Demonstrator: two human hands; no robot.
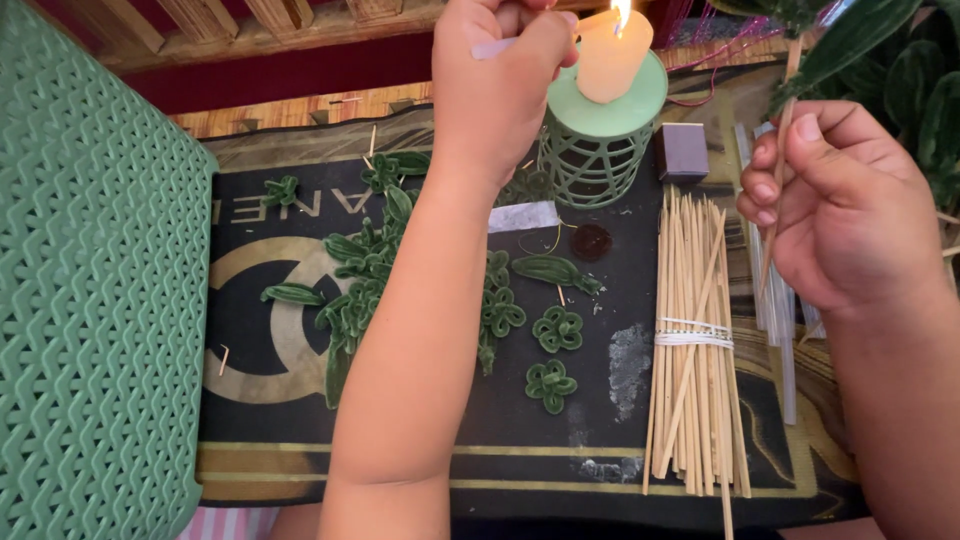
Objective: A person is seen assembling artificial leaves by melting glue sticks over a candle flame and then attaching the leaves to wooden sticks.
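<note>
The left hand point(500, 85) is held closed above the far edge of the surface, its grip pinched on a thin pale strip point(492, 47) that is brought close to the lit cream-coloured wax candle point(610, 55). The candle is seen tilted on a pale green round openwork metal stand point(597, 140), which is set near the far edge of the black and gold printed mat point(520, 440) covering the surface.

The right hand point(845, 205) is raised over the right edge of the mat, its grip closed around a thin wooden stick point(785, 130) that is held nearly upright between thumb and fingers; a dark green leaf point(850, 35) is seen at the stick's upper end.

A bundle of thin wooden skewers tied with a white band point(690, 340) is laid lengthwise on the right part of the mat. Small green looped chenille flowers and leaves point(555, 330) are scattered across the mat's middle and left. A small dark purple box point(683, 150) is placed just beside the stand. A green woven plastic panel point(95, 290) is seen along the left edge.
</note>
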